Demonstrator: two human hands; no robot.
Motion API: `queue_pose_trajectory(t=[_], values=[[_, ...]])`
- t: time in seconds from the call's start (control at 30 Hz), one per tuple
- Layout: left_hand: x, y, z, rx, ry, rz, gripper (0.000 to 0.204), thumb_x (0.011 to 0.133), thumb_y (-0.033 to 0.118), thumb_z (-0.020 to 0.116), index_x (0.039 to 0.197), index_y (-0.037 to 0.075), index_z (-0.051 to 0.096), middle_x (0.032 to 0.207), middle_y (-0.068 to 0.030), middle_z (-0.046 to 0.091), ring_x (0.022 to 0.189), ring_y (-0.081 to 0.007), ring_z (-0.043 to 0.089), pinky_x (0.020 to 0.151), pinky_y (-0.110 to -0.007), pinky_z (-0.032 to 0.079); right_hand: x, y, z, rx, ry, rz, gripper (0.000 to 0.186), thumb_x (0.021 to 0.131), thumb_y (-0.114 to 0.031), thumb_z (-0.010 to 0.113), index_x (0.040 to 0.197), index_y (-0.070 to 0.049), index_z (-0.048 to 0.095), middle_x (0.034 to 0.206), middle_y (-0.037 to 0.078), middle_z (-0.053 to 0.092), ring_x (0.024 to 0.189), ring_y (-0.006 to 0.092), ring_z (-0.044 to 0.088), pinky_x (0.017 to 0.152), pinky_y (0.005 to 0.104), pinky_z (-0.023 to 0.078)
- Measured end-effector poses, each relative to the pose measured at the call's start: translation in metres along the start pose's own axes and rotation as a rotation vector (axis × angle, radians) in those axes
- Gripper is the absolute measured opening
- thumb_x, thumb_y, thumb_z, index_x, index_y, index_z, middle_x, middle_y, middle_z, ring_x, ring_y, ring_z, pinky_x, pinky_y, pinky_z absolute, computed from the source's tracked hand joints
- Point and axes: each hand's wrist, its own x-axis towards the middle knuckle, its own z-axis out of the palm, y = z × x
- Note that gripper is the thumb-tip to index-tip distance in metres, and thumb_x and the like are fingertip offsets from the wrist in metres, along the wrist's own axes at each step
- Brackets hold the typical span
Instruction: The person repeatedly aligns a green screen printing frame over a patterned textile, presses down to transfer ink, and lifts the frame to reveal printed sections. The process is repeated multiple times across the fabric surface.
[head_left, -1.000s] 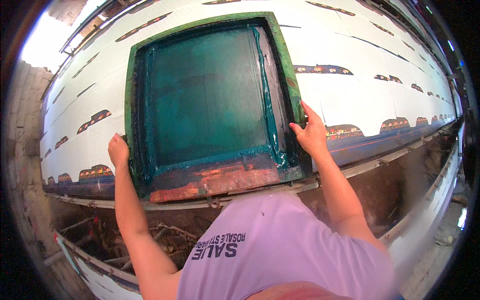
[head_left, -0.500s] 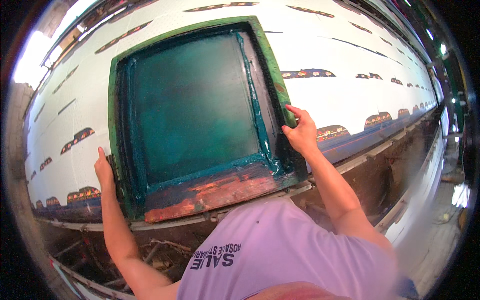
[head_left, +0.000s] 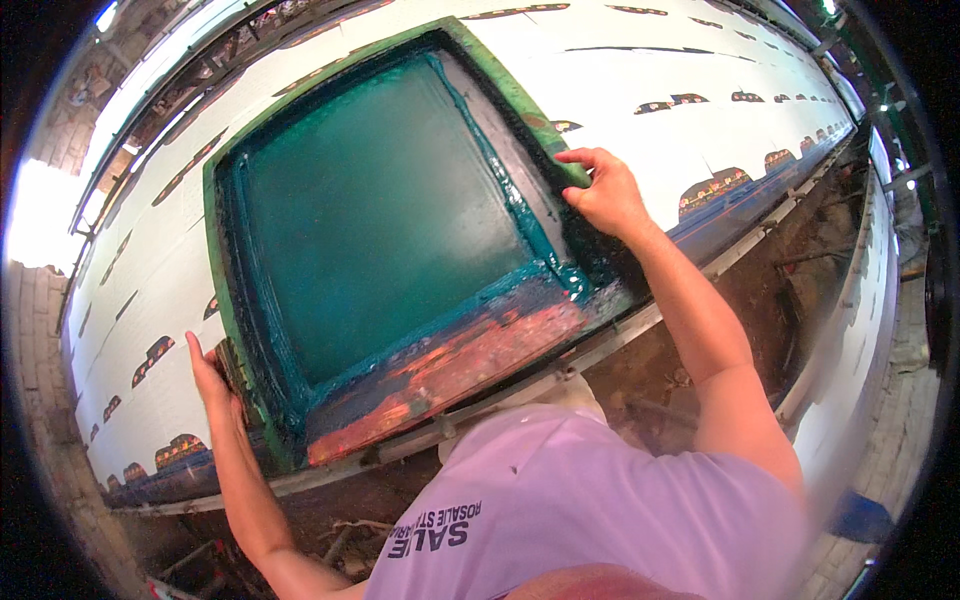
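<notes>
At white counter (head_left: 620, 82), steadied probably stiff screen (head_left: 385, 215) by its sides. Gripped it with right fingers (head_left: 590, 157); couldn't tell with left hand (head_left: 212, 385).

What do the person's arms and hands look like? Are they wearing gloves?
No gloves! The left hand and right hand are bare, with some fingers hidden. Both forearms are bare too, with no watch or bracelet showing. The person wears a light purple T-shirt with dark printed letters on it.

The green-rimmed frame (head_left: 515, 97) lies askew on white sheeting (head_left: 600, 85), glossy teal paint (head_left: 515, 206) inside.
</notes>
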Motion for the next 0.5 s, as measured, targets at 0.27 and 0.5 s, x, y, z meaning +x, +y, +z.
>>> queue_pose_trajectory(t=[0.27, 0.5], values=[[-0.056, -0.027, 0.199, -0.023, -0.002, 0.029, 0.096, 0.099, 0.089, 0.05, 0.095, -0.001, 0.082, 0.088, -0.0121, 0.082, 0.073, -0.0231, 0.076, 0.068, -0.036, 0.062, 0.046, 0.164, -0.086, -0.015, 0.024, 0.111, 0.05, 0.077, -0.011, 0.079, 0.126, -0.021, 0.083, 0.119, 0.014, 0.076, 0.115, 0.0331, 0.073, 0.102, 0.0437, 0.059], [-0.085, -0.078, 0.336, -0.046, 0.056, 0.072, 0.089, 0.104, 0.084, 0.051, 0.086, 0.001, 0.079, 0.078, -0.0089, 0.077, 0.064, -0.0196, 0.07, 0.063, -0.033, 0.058, 0.067, 0.286, -0.157, 0.014, 0.075, 0.259, 0.052, 0.076, -0.006, 0.077, 0.126, -0.022, 0.083, 0.126, 0.015, 0.078, 0.12, 0.0331, 0.074, 0.105, 0.0436, 0.059]])
